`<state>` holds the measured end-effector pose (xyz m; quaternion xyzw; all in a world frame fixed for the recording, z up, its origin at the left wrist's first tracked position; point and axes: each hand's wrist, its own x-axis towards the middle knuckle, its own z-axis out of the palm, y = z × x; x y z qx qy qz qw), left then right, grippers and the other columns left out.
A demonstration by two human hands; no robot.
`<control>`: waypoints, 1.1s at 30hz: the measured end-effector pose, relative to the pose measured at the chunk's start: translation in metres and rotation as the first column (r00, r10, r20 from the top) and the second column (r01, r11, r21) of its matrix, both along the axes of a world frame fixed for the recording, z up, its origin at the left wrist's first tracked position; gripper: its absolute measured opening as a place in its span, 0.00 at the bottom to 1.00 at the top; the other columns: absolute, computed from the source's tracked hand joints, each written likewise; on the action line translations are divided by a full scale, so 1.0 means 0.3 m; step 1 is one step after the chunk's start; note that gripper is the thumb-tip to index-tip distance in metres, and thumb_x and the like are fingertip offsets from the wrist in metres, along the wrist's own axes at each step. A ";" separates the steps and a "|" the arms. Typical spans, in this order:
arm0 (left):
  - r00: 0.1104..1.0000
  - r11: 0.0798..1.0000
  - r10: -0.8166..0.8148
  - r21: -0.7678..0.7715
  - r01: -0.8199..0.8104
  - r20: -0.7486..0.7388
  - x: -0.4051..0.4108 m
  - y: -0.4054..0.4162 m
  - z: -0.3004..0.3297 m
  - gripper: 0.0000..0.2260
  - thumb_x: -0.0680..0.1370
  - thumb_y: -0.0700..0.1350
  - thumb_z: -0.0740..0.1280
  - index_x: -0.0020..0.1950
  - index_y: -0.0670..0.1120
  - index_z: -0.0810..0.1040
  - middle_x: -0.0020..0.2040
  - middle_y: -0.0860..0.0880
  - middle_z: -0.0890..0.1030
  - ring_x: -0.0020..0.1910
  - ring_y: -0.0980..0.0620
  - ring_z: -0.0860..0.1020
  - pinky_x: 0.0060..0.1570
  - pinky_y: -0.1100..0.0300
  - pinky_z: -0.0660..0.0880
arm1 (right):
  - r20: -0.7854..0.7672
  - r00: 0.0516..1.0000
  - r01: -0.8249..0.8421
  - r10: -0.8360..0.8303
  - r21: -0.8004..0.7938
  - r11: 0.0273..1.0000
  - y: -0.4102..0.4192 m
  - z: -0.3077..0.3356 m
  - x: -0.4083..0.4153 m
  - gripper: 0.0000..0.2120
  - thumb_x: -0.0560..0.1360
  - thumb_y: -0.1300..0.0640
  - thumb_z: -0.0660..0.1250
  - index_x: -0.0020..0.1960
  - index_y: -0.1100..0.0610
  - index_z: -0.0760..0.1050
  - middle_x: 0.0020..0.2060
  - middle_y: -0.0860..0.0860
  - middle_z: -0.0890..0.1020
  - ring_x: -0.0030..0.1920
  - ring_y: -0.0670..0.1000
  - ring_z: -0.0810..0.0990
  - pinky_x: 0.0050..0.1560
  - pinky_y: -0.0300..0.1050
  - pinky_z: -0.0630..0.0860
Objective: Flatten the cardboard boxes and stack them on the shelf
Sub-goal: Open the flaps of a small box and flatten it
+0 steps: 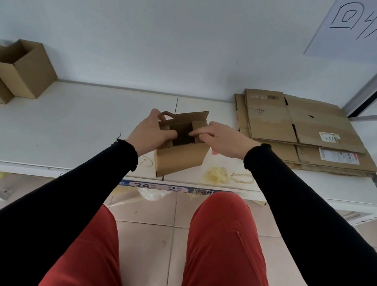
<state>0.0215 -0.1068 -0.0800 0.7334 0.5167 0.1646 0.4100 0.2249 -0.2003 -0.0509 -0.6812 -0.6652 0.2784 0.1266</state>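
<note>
**Small carton held open-end up at the shelf's front edge**

Far left on the white shelf (pixel 76 127): two upright open boxes (pixel 15 72), plain brown, touching each other. Centre: small brown cardboard box (pixel 181 161), top flaps raised, dark interior showing, near the front edge. Left hand (pixel 151 132) gripping the left wall, fingers curled over the rim. Right hand (pixel 225 139) pinching the right inner flap. Far right: stack of flattened boxes (pixel 305 135), creased, labelled, lying against the back wall.
</note>
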 end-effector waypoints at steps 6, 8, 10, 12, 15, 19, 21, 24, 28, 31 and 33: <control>0.986 0.992 -0.074 -0.092 0.088 0.150 -0.051 0.049 0.039 0.12 0.77 0.44 0.62 0.61 0.48 0.76 0.56 0.45 0.81 0.58 0.42 0.79 0.61 0.44 0.77 | -0.071 0.997 0.036 -0.022 0.199 0.979 -0.023 -0.041 0.018 0.05 0.84 0.52 0.56 0.58 0.49 0.68 0.46 0.51 0.81 0.39 0.49 0.84 0.46 0.49 0.81; 0.985 0.990 -0.139 -0.024 0.142 0.101 -0.069 0.052 0.036 0.14 0.81 0.40 0.58 0.63 0.49 0.77 0.56 0.46 0.81 0.58 0.44 0.78 0.59 0.49 0.75 | -0.324 0.940 0.185 -0.107 0.221 0.957 -0.031 -0.069 0.025 0.03 0.84 0.51 0.58 0.53 0.49 0.67 0.42 0.51 0.79 0.39 0.49 0.86 0.50 0.53 0.83; 0.977 0.984 -0.176 0.055 0.171 0.118 -0.080 0.048 0.038 0.19 0.81 0.37 0.55 0.66 0.51 0.76 0.58 0.48 0.81 0.55 0.46 0.78 0.55 0.53 0.75 | -0.505 0.849 0.297 -0.157 0.209 0.932 -0.036 -0.096 0.011 0.07 0.85 0.48 0.58 0.51 0.51 0.67 0.41 0.51 0.80 0.43 0.51 0.87 0.54 0.56 0.83; 0.970 0.967 -0.209 0.174 0.186 0.126 -0.094 0.047 0.036 0.22 0.81 0.35 0.54 0.68 0.53 0.76 0.53 0.53 0.81 0.44 0.50 0.78 0.47 0.53 0.76 | -0.574 0.802 0.345 -0.166 0.219 0.913 -0.044 -0.131 -0.018 0.11 0.85 0.47 0.58 0.51 0.53 0.68 0.43 0.50 0.83 0.47 0.51 0.87 0.56 0.54 0.82; 0.963 0.883 -0.268 0.402 0.243 0.006 -0.122 0.049 0.039 0.23 0.83 0.36 0.54 0.74 0.53 0.72 0.49 0.53 0.80 0.37 0.58 0.73 0.44 0.64 0.72 | -0.697 0.696 0.399 -0.175 0.172 0.901 -0.043 -0.195 -0.051 0.13 0.85 0.45 0.56 0.50 0.53 0.71 0.45 0.42 0.83 0.52 0.53 0.85 0.55 0.49 0.77; 0.894 0.779 -0.382 0.438 0.448 -0.235 -0.167 0.068 -0.053 0.23 0.84 0.38 0.55 0.78 0.53 0.67 0.77 0.54 0.69 0.74 0.54 0.68 0.73 0.62 0.61 | -0.704 0.596 0.418 -0.386 -0.139 0.898 -0.037 -0.238 -0.090 0.34 0.78 0.31 0.47 0.59 0.56 0.77 0.57 0.54 0.82 0.59 0.54 0.82 0.63 0.53 0.77; 0.874 0.829 -0.427 0.285 0.481 -0.232 -0.187 0.057 -0.129 0.24 0.85 0.38 0.56 0.80 0.55 0.63 0.80 0.57 0.61 0.78 0.59 0.57 0.78 0.57 0.55 | -0.667 0.585 0.410 -0.462 -0.247 0.878 -0.037 -0.249 -0.097 0.40 0.79 0.30 0.41 0.64 0.59 0.77 0.59 0.55 0.82 0.59 0.53 0.82 0.63 0.52 0.78; 0.868 0.868 -0.446 0.132 0.479 -0.217 -0.197 0.026 -0.217 0.29 0.84 0.38 0.59 0.82 0.56 0.56 0.82 0.57 0.50 0.77 0.62 0.51 0.76 0.64 0.48 | -0.624 0.578 0.414 -0.525 -0.330 0.848 -0.037 -0.264 -0.081 0.41 0.79 0.29 0.40 0.61 0.57 0.80 0.54 0.52 0.84 0.55 0.52 0.84 0.58 0.50 0.81; 0.821 0.871 -0.446 0.036 0.489 -0.356 -0.174 0.020 -0.293 0.34 0.83 0.44 0.63 0.83 0.54 0.48 0.83 0.51 0.41 0.81 0.55 0.42 0.78 0.60 0.46 | -0.216 0.827 0.510 -0.518 -0.095 0.855 -0.020 -0.292 -0.065 0.34 0.82 0.34 0.49 0.39 0.55 0.82 0.36 0.49 0.86 0.38 0.51 0.85 0.49 0.48 0.79; 0.781 0.862 -0.452 0.014 0.506 -0.430 -0.158 0.025 -0.314 0.37 0.82 0.47 0.64 0.83 0.52 0.45 0.83 0.50 0.42 0.81 0.54 0.43 0.77 0.60 0.47 | 0.058 0.914 0.387 -0.401 0.172 0.906 0.026 -0.306 -0.070 0.20 0.82 0.41 0.55 0.47 0.53 0.78 0.46 0.53 0.84 0.47 0.54 0.81 0.46 0.49 0.74; 0.759 0.859 -0.449 0.007 0.512 -0.472 -0.147 0.030 -0.322 0.37 0.82 0.49 0.63 0.83 0.49 0.44 0.83 0.49 0.44 0.81 0.54 0.45 0.76 0.61 0.46 | 0.105 0.979 0.171 -0.176 0.051 0.984 0.067 -0.336 -0.077 0.21 0.83 0.42 0.56 0.72 0.48 0.71 0.73 0.53 0.72 0.71 0.55 0.70 0.66 0.50 0.69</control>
